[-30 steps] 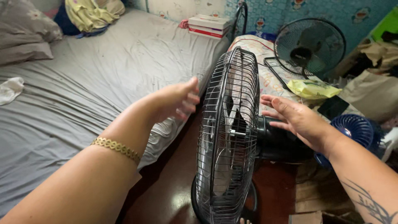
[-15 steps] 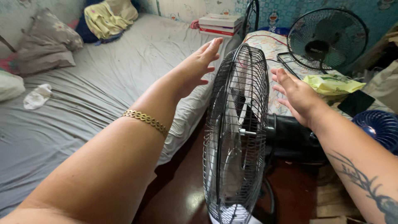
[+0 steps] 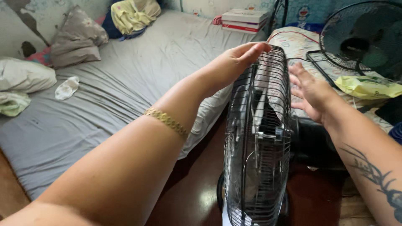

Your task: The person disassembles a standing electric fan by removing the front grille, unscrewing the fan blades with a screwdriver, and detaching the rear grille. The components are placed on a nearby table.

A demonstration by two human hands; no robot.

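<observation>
Two bare hands flank the wire guard (image 3: 257, 138) of a black standing fan, which stands upright on the dark floor (image 3: 192, 192) beside the bed (image 3: 104, 96). The left hand (image 3: 234, 62) lies spread over the guard's top front rim, fingers loose and not closed, while the right hand (image 3: 312, 92) hovers open behind the cage. Neither hand has a firm hold yet, and the guard sits fully on the fan.

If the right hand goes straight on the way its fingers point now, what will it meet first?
Most likely the wire cage of the standing fan. The right hand is open behind the cage's top, fingers pointing up and left towards its rim. Depth is unclear, so it may pass just behind the wires.
</observation>
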